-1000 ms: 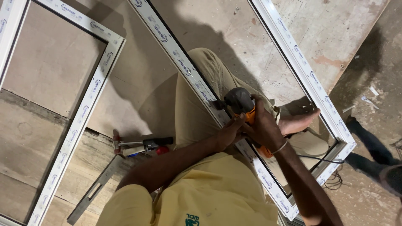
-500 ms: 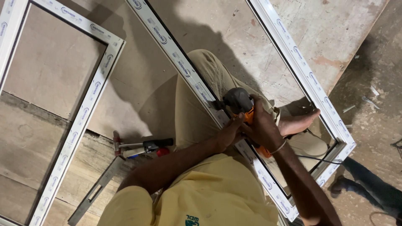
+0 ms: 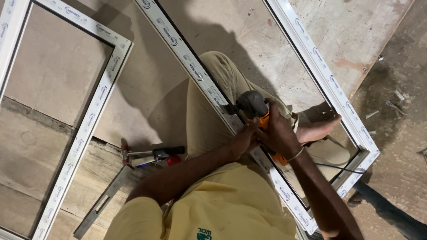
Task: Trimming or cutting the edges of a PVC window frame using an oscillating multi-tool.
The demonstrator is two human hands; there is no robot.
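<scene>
Currently both hands on the orange power tool [image 3: 255,113], pressed to the white window frame [image 3: 191,66] rail: right hand [image 3: 280,133] clamped around its body, left hand [image 3: 242,140] bracing alongside. Tool looks heavy, rigid, corded; best gripped by the body.

**Colours and patterns at the frame**

White window frame [image 3: 200,75], dotted along its length with small blue round marks, dark edge strip inside. Power tool [image 3: 258,113]: grey head, orange body, black cord trailing toward 4 o'clock. Shirt [image 3: 231,204] pale yellow with a small green emblem; trousers [image 3: 222,84] khaki. Second white frame [image 3: 93,111] at 9 o'clock, same blue marks. Hammer [image 3: 151,154] at 7 o'clock: black grip, red patch beside it. Floor [image 3: 58,71] tan and blotched.
</scene>
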